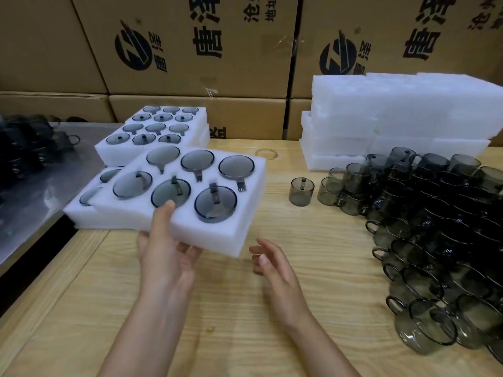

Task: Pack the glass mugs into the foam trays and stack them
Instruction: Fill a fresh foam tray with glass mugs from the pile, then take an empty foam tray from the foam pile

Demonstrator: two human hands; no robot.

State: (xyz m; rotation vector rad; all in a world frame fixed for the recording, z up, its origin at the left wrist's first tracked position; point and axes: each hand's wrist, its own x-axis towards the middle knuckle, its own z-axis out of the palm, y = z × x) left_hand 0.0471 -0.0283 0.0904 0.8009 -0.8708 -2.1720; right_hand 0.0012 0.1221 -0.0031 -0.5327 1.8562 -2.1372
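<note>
The left hand [163, 251] grips the full foam tray [190, 227] by its near edge, thumb on top. The right hand [275, 265] is loose and empty, just beside the tray's corner. Held by one hand, the tray could tip and spill its glass mugs [215, 204].

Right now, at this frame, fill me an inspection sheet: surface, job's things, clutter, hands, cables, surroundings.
Surface: pale wooden table, metal surface at its left.
Job's things: six-mug foam tray held above filled trays; loose glass mugs heaped right; empty foam trays stacked behind.
Clutter: ring stain on the wood.
Hands: left hand grips the tray's near edge, thumb on top; right hand open, holding nothing.
Cables: nothing seen.
Surroundings: printed cardboard cartons stacked behind.
</note>
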